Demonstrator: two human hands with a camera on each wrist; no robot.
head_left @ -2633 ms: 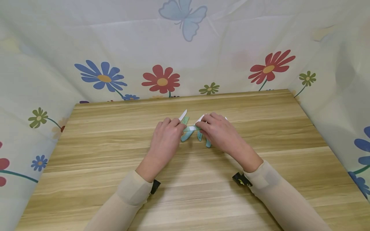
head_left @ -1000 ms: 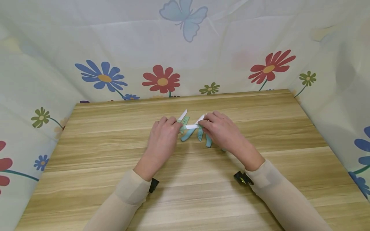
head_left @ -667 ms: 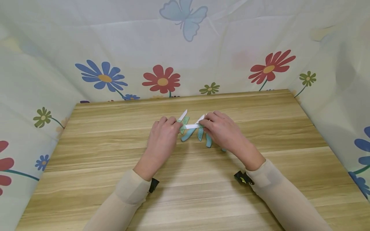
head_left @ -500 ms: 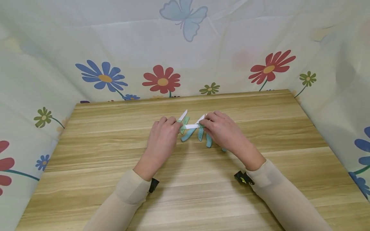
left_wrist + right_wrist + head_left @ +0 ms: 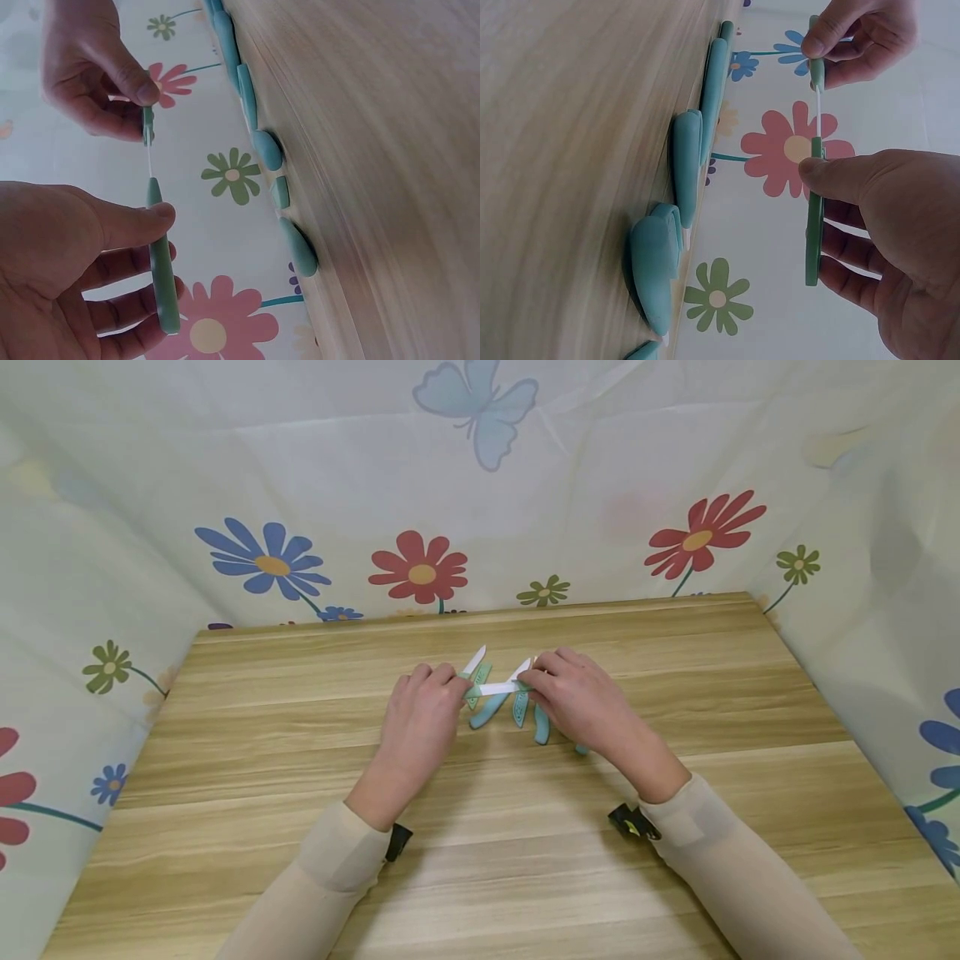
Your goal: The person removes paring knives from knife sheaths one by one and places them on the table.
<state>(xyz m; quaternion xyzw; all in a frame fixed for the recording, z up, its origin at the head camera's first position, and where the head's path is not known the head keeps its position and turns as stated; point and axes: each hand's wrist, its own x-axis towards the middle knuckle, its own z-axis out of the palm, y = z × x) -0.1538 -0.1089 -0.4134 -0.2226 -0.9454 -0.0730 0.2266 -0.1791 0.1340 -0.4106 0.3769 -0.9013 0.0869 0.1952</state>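
Note:
My left hand (image 5: 423, 710) pinches the green handle (image 5: 163, 270) of a small knife with a white blade (image 5: 495, 689). Its thumb lies on one side of the handle and its fingers on the other. My right hand (image 5: 581, 702) pinches a flat green blade cover (image 5: 814, 225) between thumb and fingers. Part of the white blade shows between handle and cover; the tip end is hidden at the cover. Knife and cover are held in line above the table. Behind and below lie a knife with a white blade (image 5: 475, 660) and a green cover (image 5: 482, 673).
On the wooden table (image 5: 480, 877) also lie a blue-handled knife (image 5: 486, 713), a blue cover (image 5: 521, 708) and another blue handle (image 5: 542, 727). A further blue piece (image 5: 581, 749) is partly hidden under my right hand. Flower-printed cloth (image 5: 337, 485) surrounds the table.
Since the earliest frame the hands have moved slightly apart, and more white blade shows between handle and cover. Over the last half second almost nothing has changed.

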